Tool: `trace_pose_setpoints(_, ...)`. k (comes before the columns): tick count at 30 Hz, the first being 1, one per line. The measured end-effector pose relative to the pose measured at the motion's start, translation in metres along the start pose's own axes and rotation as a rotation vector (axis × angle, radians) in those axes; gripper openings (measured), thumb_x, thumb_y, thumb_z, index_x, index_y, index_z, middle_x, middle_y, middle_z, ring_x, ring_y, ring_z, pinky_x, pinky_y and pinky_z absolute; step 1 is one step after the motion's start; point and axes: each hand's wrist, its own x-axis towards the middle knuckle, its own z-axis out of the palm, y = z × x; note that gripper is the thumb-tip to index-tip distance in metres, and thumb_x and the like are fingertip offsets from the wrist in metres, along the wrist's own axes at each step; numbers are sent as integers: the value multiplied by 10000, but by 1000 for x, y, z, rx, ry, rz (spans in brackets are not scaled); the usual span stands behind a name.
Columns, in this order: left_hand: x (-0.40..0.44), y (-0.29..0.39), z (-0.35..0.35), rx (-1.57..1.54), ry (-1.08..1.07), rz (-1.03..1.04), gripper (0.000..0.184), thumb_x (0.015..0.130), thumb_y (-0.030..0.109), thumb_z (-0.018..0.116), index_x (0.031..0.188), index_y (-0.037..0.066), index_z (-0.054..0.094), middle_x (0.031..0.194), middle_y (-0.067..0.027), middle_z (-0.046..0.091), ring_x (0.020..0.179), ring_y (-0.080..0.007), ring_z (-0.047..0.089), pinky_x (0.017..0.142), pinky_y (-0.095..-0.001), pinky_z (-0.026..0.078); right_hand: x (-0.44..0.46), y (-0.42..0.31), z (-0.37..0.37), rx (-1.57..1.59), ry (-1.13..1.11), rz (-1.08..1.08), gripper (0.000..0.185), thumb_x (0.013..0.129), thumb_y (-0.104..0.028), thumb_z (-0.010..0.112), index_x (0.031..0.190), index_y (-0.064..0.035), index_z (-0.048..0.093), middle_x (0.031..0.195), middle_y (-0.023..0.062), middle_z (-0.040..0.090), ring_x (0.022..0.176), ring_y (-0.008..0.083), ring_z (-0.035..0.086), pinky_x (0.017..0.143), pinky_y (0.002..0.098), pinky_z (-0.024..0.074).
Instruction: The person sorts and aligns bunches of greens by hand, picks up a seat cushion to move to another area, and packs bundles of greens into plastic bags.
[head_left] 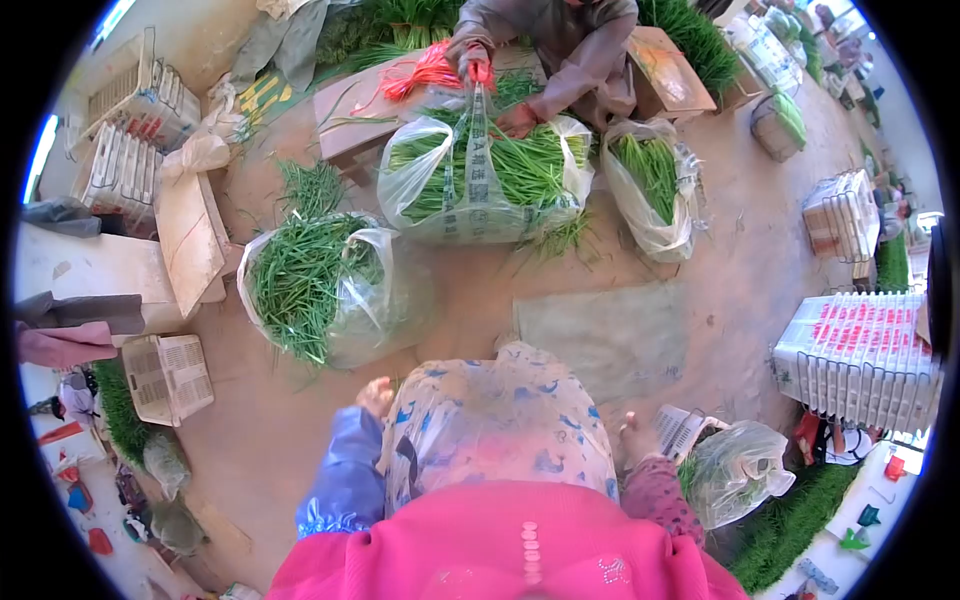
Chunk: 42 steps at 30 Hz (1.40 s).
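My left hand [376, 397] is beside my left knee, with its fingers partly showing and apart, and nothing visible in them. My right hand [637, 440] hangs at the other side of my lap, fingers apart and no held object showing. Close to it stands a clear plastic bag [738, 470] with some greens inside, and a printed white sheet [680, 432]. A patterned plastic apron [500, 425] covers my lap. Ahead on the left, an open clear bag [375, 300] is filled with loose green stalks [300, 285].
Opposite me, a co-worker [560, 50] grips the handles of a big plastic bag of green stalks [480, 180]. Another filled bag [655, 190] stands beside it. A flat grey sheet [600, 335] lies on the floor. Stacked white crates [855, 350] stand right; an empty crate [168, 378] is left.
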Motion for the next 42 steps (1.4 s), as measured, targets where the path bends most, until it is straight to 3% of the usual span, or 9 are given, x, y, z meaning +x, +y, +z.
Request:
trace_pose_setpoints(3,53,48,-9,18,83,231,458,879,192,586,1307,53,497,1239,-160,585,1147,-239,561,967,-336,443,18,-36,-26,24,96,-88,486,841,-220,596,1297,-69,522,1196,174,611,1157,269,560,943,317,433)
trace_pose_setpoints(9,151,213,-19,-506,-289,400,446,876,37,576,1313,29,490,1269,-124,572,1178,-208,541,1004,-314,426,61,-146,-46,204,145,-511,432,862,-106,577,1281,-17,525,1198,153,610,1136,214,571,917,298,459)
trace_pose_setpoints(14,232,310,-46,-737,-7,352,524,862,-116,465,1362,40,438,1348,-141,503,1249,-226,479,1055,-303,357,39,-285,-35,311,19,-728,403,847,-60,595,1248,-36,565,1069,104,653,988,139,596,834,252,471)
trace_pose_setpoints(17,300,325,-67,-487,369,525,557,835,-90,518,1367,49,430,1337,-156,513,1260,-261,473,1071,-316,335,41,-364,-24,241,12,-765,389,854,-97,598,1242,-78,572,991,99,668,860,137,611,784,267,480)
trace_pose_setpoints(26,363,336,-146,-279,838,402,487,841,36,586,1318,55,487,1210,-194,576,1111,-323,553,996,-361,402,110,-525,-9,417,-21,-733,376,868,-112,576,1241,-72,561,996,86,674,772,98,585,724,242,468)
trace_pose_setpoints(31,381,295,-169,-585,597,148,275,926,52,523,1191,6,581,1093,-104,643,984,-207,609,897,-296,468,135,-565,-2,571,-90,-727,356,872,-86,562,1224,-29,556,1074,104,666,826,110,598,772,219,459)
trace_pose_setpoints(35,344,326,-177,-703,-214,218,241,934,146,560,1142,43,624,1041,-32,663,872,-126,626,732,-251,493,137,-603,14,179,26,-794,517,810,-209,658,1274,-35,509,1159,156,621,1025,270,619,911,338,459)
trace_pose_setpoints(37,331,329,-173,-770,-359,181,290,927,208,582,1164,45,617,1063,-50,660,885,-139,631,731,-258,491,147,-626,34,121,-13,-759,718,758,-290,715,1346,-16,408,1302,189,514,1168,341,516,997,395,402)
trace_pose_setpoints(42,332,319,-177,-822,-276,161,398,918,284,617,1241,54,574,1073,-42,657,885,-122,631,723,-241,485,168,-672,81,0,209,-644,950,692,-345,769,1391,46,258,1423,229,333,1291,367,363,1060,392,328)
